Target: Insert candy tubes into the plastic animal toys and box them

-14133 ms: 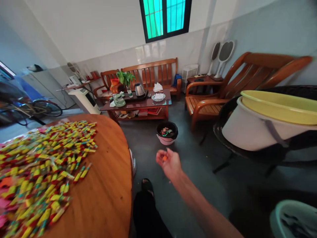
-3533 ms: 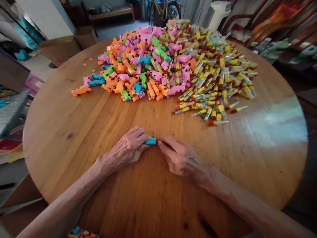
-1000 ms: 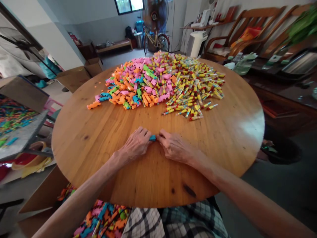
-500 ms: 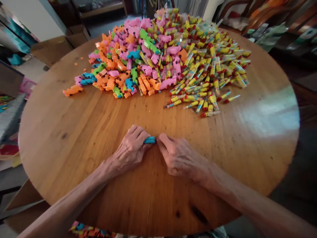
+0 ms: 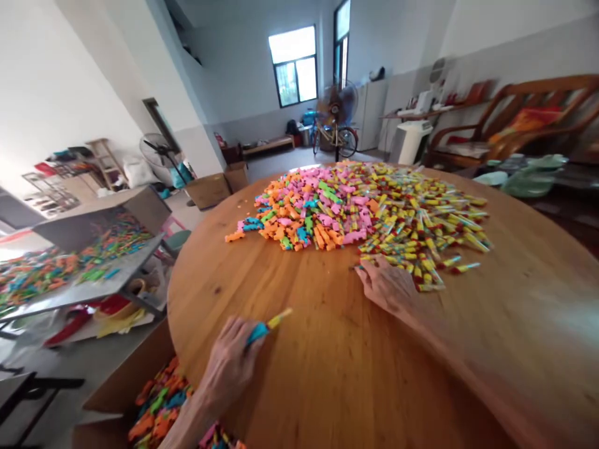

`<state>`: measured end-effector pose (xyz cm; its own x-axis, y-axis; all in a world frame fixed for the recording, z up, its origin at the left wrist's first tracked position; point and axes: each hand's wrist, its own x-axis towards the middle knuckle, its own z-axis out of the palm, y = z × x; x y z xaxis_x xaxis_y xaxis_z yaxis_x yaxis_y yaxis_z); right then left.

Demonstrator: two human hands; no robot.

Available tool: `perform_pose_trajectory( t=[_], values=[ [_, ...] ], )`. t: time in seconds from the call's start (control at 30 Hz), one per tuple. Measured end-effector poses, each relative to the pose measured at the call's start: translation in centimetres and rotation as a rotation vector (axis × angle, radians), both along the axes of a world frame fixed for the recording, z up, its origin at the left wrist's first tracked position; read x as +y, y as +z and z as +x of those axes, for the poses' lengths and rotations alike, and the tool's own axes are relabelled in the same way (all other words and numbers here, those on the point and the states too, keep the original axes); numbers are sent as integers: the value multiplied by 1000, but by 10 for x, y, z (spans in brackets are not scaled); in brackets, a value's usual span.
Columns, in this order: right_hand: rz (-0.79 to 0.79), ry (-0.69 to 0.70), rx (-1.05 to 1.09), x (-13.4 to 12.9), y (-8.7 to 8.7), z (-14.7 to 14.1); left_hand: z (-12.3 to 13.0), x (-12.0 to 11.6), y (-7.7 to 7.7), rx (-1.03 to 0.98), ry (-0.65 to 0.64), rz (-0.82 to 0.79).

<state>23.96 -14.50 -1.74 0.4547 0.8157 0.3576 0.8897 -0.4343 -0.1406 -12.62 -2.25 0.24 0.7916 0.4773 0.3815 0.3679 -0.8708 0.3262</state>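
My left hand is closed around a blue toy car, low over the near left part of the round table. From the car's front end sticks out a small yellow-labelled tube, slightly blurred. Farther off, my right hand reaches to the near edge of a heap of yellow-labelled tubes with red ends and clear tips. Its fingers pinch one tube there, mostly hidden by the hand. Left of the tubes lies a heap of toy cars in orange, pink, green and blue.
The round wooden table carries both heaps. Below its left edge stands a cardboard box with more colourful toys. Another table at left is covered with toy pieces. A wooden chair stands at back right.
My hands, together at the blue car before, have parted. The left holds the car with a yellow tube now showing in it; the right has reached forward to the tubes. The view has tilted up.
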Motion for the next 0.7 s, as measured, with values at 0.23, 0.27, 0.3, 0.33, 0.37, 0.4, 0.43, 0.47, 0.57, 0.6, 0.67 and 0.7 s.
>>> perform_pose_trajectory(
  t=[0.23, 0.27, 0.3, 0.33, 0.37, 0.4, 0.43, 0.47, 0.57, 0.6, 0.67, 0.7],
  values=[
    [33, -99, -71, 14, -19, 11, -190, 7, -13, 4, 567, 224],
    [38, -88, -69, 14, -20, 10, -195, 14, -10, 18, 597, 244],
    [38, -74, -69, 14, -21, 8, -192, 25, -5, 31, 607, 252],
    [26, -58, -74, 13, -22, 6, -181, 40, 2, 37, 600, 249],
    [2, -31, -86, 12, -24, 4, -165, 58, 10, 39, 578, 232],
    [-25, 4, -106, 10, -26, 1, -144, 80, 17, 38, 552, 215],
    [-49, 40, -131, 8, -29, -2, -119, 104, 23, 33, 551, 205],
    [-58, 70, -156, 7, -31, -5, -92, 130, 27, 40, 553, 191],
    [17, 126, -220, 3, -39, -9, -15, 208, 26, 69, 523, 157],
    [43, 131, -233, 3, -41, -7, 7, 231, 22, 76, 518, 150],
    [52, 135, -239, 5, -44, 0, 42, 268, 11, 90, 509, 134],
    [36, 138, -228, 5, -46, 5, 54, 282, 6, 98, 506, 124]
  ],
)
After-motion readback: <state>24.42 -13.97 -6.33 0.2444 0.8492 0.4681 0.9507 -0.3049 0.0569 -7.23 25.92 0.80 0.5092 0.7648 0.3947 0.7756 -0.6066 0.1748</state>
